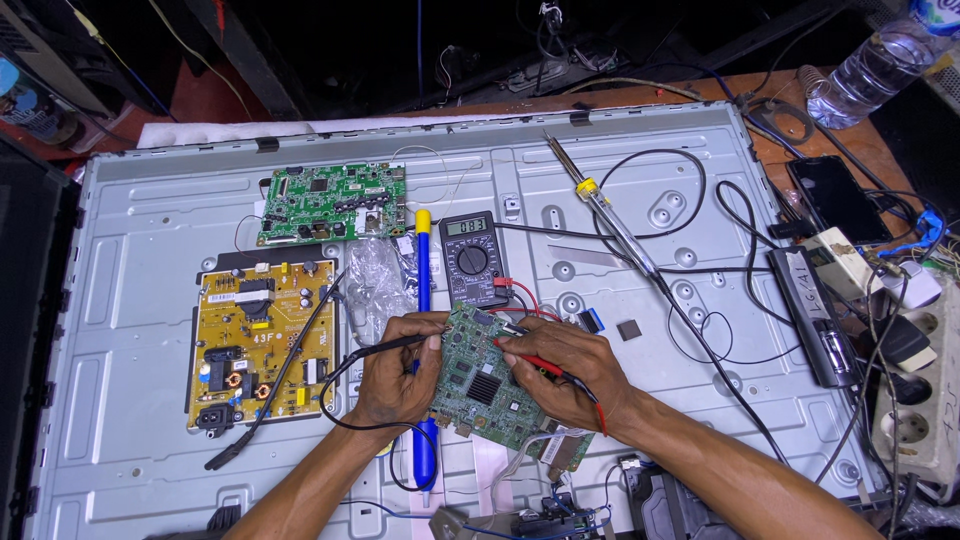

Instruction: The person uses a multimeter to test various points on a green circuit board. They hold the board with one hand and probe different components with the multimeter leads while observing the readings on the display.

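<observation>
A green circuit board (480, 385) with a black heat sink lies tilted between my hands on the grey metal back panel (140, 300). My left hand (398, 368) holds a black multimeter probe (385, 347), tip on the board's upper left edge. My right hand (560, 368) grips a red probe (535, 360), tip on the board's top edge. Just above stands a dark multimeter (472, 258) with a lit display, its red and black leads running down to my hands.
A yellow power board (262, 340) and a green main board (333, 203) are mounted at left. A blue and yellow desoldering pump (424, 300), a soldering iron (605, 210), a small black chip (629, 329), a power strip (925, 400), a phone (838, 198) and a water bottle (870, 75) lie around.
</observation>
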